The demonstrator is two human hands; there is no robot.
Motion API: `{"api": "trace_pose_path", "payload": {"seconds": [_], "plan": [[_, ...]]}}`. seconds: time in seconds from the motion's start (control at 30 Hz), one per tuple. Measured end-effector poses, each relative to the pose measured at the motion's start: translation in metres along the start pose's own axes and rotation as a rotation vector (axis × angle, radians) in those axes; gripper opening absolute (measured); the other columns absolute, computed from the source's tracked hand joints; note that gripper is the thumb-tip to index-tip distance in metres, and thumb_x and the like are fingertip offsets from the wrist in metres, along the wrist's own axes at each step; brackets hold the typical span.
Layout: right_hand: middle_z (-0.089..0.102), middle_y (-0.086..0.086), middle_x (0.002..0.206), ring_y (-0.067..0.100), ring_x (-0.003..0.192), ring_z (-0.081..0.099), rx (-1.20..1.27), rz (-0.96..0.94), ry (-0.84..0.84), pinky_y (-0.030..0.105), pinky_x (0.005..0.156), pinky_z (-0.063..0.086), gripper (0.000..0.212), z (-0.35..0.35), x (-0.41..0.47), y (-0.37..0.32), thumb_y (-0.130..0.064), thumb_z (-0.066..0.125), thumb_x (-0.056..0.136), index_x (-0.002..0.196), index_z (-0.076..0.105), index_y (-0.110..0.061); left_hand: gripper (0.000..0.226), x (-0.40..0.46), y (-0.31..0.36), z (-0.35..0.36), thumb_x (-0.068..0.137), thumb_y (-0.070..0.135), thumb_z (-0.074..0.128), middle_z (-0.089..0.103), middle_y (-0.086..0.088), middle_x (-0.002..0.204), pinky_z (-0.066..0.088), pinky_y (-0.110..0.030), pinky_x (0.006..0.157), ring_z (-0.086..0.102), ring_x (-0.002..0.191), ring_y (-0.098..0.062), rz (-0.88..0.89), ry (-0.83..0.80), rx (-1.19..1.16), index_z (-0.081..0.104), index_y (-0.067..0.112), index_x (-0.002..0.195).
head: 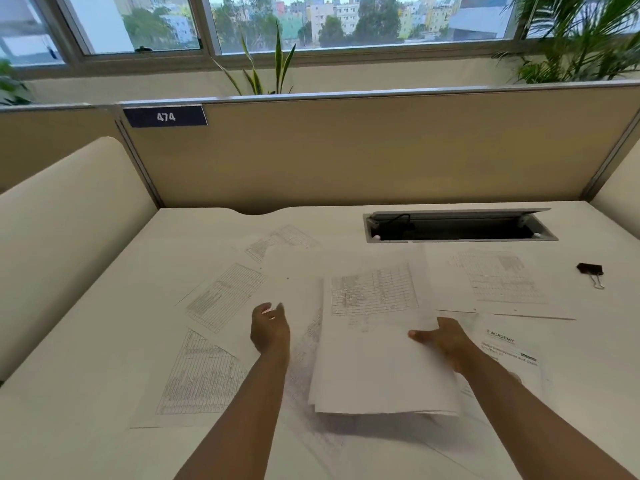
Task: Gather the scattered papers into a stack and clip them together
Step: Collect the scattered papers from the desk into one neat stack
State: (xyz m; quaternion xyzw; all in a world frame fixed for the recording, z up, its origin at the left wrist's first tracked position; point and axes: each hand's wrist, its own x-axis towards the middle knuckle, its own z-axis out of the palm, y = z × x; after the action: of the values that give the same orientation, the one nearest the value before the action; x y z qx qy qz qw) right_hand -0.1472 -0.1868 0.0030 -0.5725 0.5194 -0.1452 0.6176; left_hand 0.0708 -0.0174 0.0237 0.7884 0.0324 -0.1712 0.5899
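The right hand point(446, 344) holds a small sheaf of papers point(377, 341) lifted off the white counter point(86, 375), thumb on top of the sheaf's right edge and fingers hidden beneath; the top sheet shows a printed table and the sheaf throws a shadow on the sheets below it, near the front edge. The left hand point(270, 329) hovers just left of the sheaf with fingers loosely spread, gripping nothing, above a blank sheet point(294, 285) in the middle of the counter. More loose sheets lie flat: a gridded sheet point(201, 375) toward the front left, another gridded sheet point(225, 296) behind it, a third point(280, 240) farther back toward the rear edge, a table-printed sheet point(498, 278) toward the right side, and a sheet headed "ACADEMY" point(509, 351) partly under the right wrist. A black binder clip point(590, 271) lies alone near the right edge, well apart from both hands. An open cable hatch point(460, 226) is set into the counter by the rear edge, in front of a tan partition point(346, 150) bearing a "474" label point(165, 116).
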Motion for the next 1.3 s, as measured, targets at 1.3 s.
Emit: {"api": "trace_pose_path", "payload": {"seconds": [1.3], "plan": [[0.065,0.022,0.117,0.036,0.106,0.062,-0.248,0.182,0.066,0.045,0.096,0.049,0.05,0.003,0.028,0.006,-0.011,0.077,0.072,0.116,0.059,0.007,0.025,0.04,0.002,-0.052,0.094,0.011,0.045,0.063,-0.029,0.11,0.043,-0.043,0.08,0.058,0.102,-0.044,0.126,0.431,0.33,0.062,-0.001,0.108]]}}
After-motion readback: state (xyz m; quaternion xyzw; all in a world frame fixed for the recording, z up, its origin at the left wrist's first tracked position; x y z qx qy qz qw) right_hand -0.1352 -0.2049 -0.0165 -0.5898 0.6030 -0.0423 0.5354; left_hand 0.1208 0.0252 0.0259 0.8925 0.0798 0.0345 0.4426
